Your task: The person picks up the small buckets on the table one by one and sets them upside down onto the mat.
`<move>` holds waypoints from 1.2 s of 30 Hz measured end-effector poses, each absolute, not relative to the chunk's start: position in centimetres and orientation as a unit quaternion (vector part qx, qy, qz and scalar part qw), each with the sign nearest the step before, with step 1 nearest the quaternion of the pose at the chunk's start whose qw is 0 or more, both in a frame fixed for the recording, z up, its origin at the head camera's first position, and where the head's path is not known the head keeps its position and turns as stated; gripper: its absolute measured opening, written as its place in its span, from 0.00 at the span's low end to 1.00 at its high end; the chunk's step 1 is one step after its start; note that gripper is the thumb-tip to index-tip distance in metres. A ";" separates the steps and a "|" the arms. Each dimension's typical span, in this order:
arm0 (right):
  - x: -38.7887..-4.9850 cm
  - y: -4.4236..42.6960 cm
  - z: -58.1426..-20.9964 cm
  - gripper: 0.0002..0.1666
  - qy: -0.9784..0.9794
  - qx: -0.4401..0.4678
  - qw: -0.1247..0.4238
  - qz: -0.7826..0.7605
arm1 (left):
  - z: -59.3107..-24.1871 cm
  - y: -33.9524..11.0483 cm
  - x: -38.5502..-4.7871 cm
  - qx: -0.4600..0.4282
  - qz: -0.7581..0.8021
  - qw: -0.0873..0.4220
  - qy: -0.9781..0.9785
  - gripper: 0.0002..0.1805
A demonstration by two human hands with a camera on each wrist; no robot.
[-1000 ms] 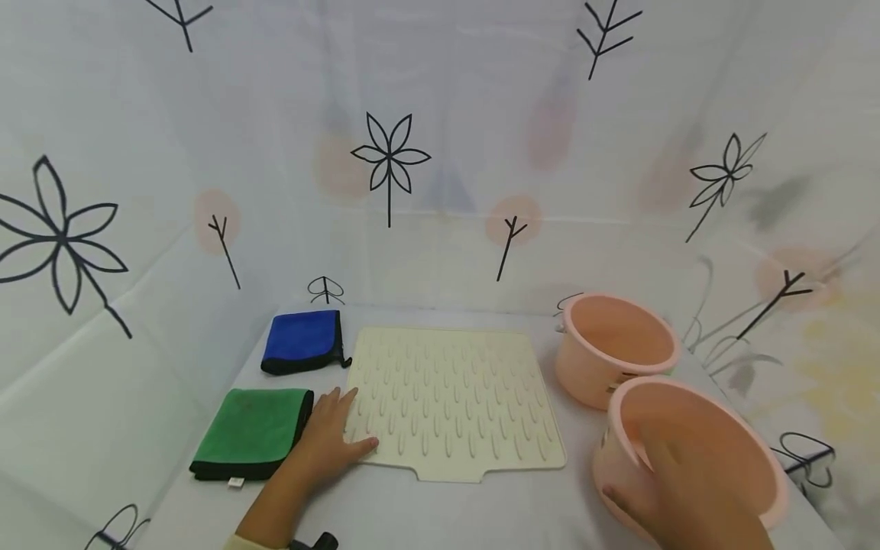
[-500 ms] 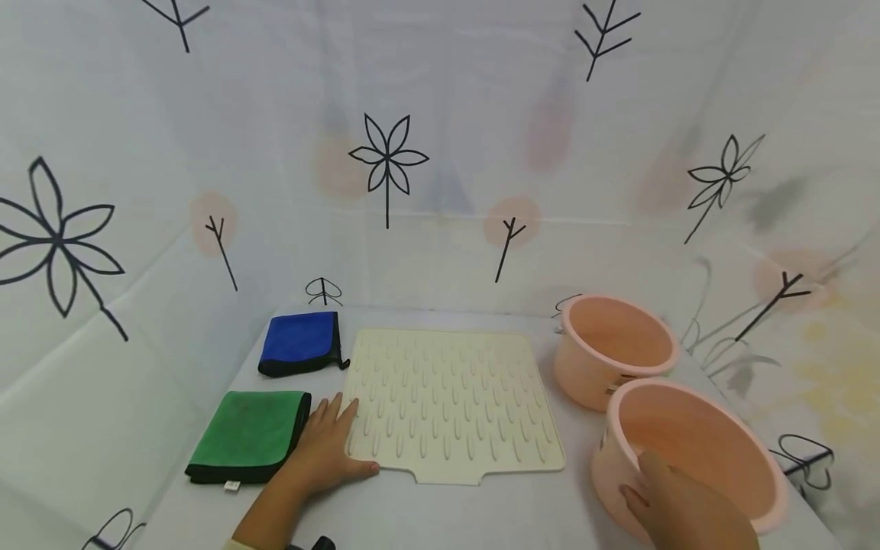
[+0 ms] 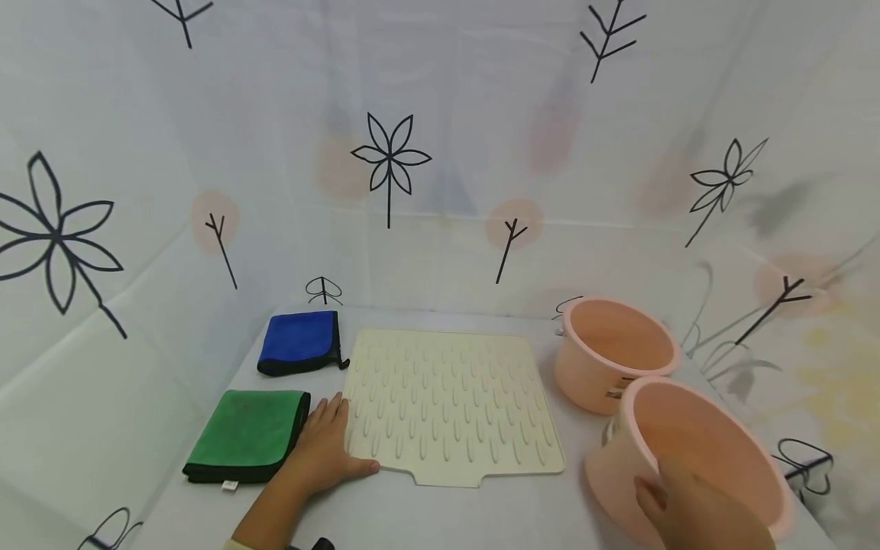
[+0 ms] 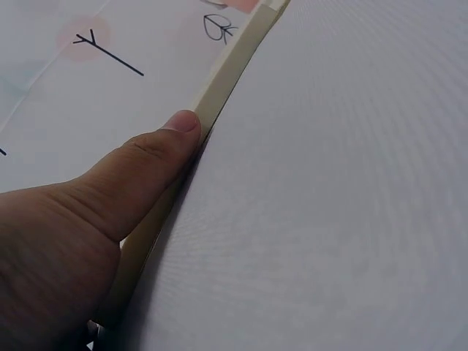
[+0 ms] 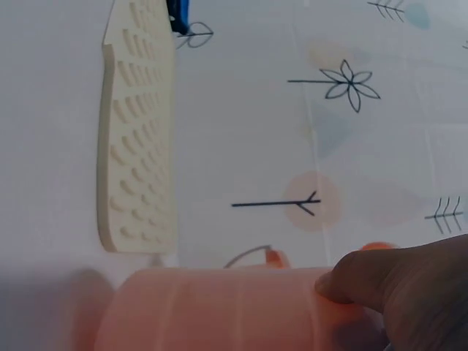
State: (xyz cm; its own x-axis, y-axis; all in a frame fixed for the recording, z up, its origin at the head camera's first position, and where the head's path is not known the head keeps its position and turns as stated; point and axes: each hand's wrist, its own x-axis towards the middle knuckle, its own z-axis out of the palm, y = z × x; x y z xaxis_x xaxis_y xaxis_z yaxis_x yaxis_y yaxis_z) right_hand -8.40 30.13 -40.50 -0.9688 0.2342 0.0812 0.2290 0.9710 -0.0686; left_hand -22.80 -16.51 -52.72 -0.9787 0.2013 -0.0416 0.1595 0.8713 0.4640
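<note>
My right hand [image 3: 708, 504] grips the rim of the near pink bucket [image 3: 619, 473] on its left side. The thumb lies on the outer wall, clear in the right wrist view, and the fingers reach inside, partly hidden. The bucket leans to the right. My left hand [image 3: 321, 451] rests at the lower left corner of a cream washboard [image 3: 447, 397] with rows of raised ridges. Its fingers extend along the left edge, and its thumb [image 4: 157, 157] touches the front edge in the left wrist view. The board lies flat on the white table.
A second pink bucket [image 3: 584, 374] stands upright just behind the near one. Left of the washboard lie a folded green cloth [image 3: 250, 428], close beside my left hand, and a folded blue cloth [image 3: 300, 338]. A patterned white curtain [image 3: 440, 260] hangs behind the table.
My right hand has come to hold the near bucket's rim and has tipped the bucket to the right. The left hand has drawn slightly back along the washboard's edge.
</note>
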 end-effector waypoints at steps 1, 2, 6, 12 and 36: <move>-8.4 30.0 -40.3 0.23 -0.991 -0.119 0.041 0.036 | -52.7 -16.5 -22.8 0.093 0.236 0.046 0.966 0.79; -8.3 29.9 -40.2 0.23 -0.991 -0.123 0.043 0.042 | -52.7 -16.5 -22.8 0.093 0.236 0.047 0.966 0.79; -8.1 29.4 -39.6 0.25 -0.987 -0.118 0.086 0.061 | -52.5 -16.6 -22.8 0.090 0.238 0.054 0.966 0.78; -8.1 28.4 -39.0 0.26 -0.985 -0.093 0.129 0.073 | -52.6 -16.5 -23.0 0.086 0.238 0.058 0.966 0.79; -9.8 23.0 -39.0 0.36 -0.915 -0.002 0.389 0.111 | -52.9 -16.5 -23.2 0.084 0.238 0.062 0.966 0.79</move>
State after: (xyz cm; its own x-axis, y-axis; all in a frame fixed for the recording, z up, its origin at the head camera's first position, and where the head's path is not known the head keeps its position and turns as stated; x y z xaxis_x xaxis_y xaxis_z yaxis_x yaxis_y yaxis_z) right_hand -9.83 23.05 -39.02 -0.6977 0.0904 0.7107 -0.0825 0.9753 -0.2051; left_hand -23.21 -16.52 -52.91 -0.9782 0.1920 -0.0790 0.1332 0.8723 0.4705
